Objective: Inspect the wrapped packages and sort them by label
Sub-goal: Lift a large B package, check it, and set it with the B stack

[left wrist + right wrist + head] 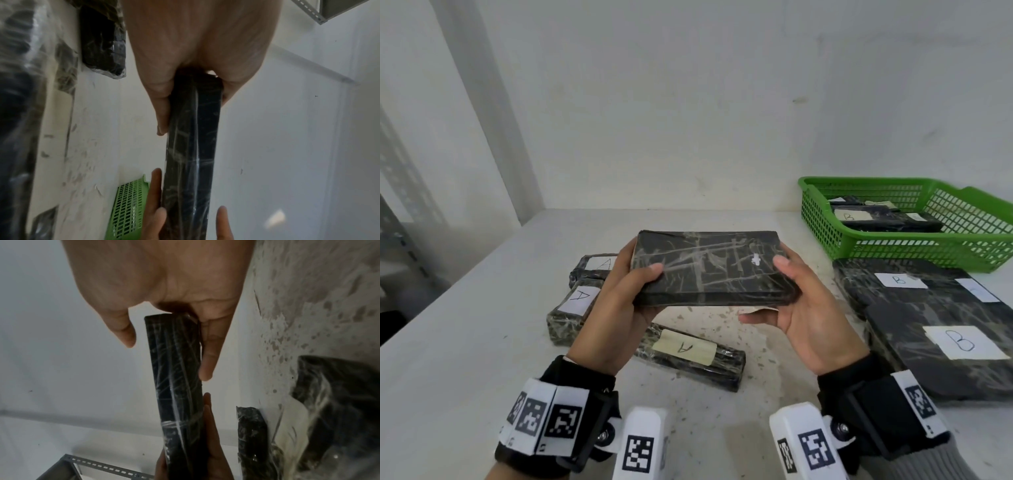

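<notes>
Left hand [616,301] and right hand [804,308] each grip an end of a black package [709,270] above the counter [465,342].

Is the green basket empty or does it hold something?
Not empty: the green basket holds dark wrapped packages, one labelled B.

Showing: three wrapped packages labelled A [690,356], two large packages labelled B [941,329], one unlabelled-face package [709,270], one green basket [914,246].
</notes>
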Demonstrator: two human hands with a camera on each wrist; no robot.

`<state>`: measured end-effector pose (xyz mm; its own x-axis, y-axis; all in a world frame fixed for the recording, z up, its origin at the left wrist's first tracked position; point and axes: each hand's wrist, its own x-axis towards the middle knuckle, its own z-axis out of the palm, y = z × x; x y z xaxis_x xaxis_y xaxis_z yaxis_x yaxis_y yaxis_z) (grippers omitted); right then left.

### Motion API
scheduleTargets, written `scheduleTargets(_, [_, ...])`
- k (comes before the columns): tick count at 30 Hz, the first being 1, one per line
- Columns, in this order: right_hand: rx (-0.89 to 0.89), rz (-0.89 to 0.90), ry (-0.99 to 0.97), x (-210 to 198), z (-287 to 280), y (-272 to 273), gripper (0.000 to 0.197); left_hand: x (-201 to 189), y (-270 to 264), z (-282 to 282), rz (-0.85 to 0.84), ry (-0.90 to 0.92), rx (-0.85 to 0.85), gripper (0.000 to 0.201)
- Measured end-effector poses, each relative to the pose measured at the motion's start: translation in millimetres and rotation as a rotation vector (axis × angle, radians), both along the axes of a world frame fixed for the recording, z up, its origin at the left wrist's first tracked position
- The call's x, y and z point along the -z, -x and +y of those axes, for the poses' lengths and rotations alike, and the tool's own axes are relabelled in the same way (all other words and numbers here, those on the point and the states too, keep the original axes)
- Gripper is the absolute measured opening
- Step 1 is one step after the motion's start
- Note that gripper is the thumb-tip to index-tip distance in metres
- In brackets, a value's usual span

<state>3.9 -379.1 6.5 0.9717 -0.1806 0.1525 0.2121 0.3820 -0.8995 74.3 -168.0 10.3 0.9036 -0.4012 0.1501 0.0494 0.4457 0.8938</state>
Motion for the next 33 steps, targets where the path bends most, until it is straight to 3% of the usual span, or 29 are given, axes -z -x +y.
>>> scheduleTargets(4, [0.017, 0.029, 0.024, 0, -1, -1, 0.062, 0, -1, 2, 0.006, -0.013, -0.006, 0.063])
scheduleTargets(11, [-0.023, 0.017, 0.086, -5, -11, 2, 0.061, -3, 3, -2, 0.059, -0.153, -0.018, 0.050])
scheduleTargets(15, [0.047, 0.094, 0.184, -3, -8, 2, 0.083, 0, 1, -2, 0.051, -0.248, -0.039, 0.065])
scheduleTargets(19, [0.196, 0.101, 0.292, 2, -5, -4, 0.056, -3, 7, -3, 0.067, -0.265, 0.032, 0.061])
scheduleTargets(21, [0.192, 0.102, 0.325, 6, -3, -4, 0.054, -4, 9, -4, 0.093, -0.277, 0.034, 0.065])
scheduleTargets(24, [0.173, 0.081, 0.314, 6, 2, -3, 0.050, -6, 10, -7, 0.113, -0.322, -0.019, 0.051])
scheduleTargets(27, [0.152, 0.090, 0.318, 6, 1, -3, 0.071, -5, 11, -12, 0.103, -0.373, -0.065, 0.051])
scheduleTargets(33, [0.173, 0.112, 0.287, 4, 1, 1, 0.042, -4, 13, -13, 0.141, -0.367, -0.058, 0.052])
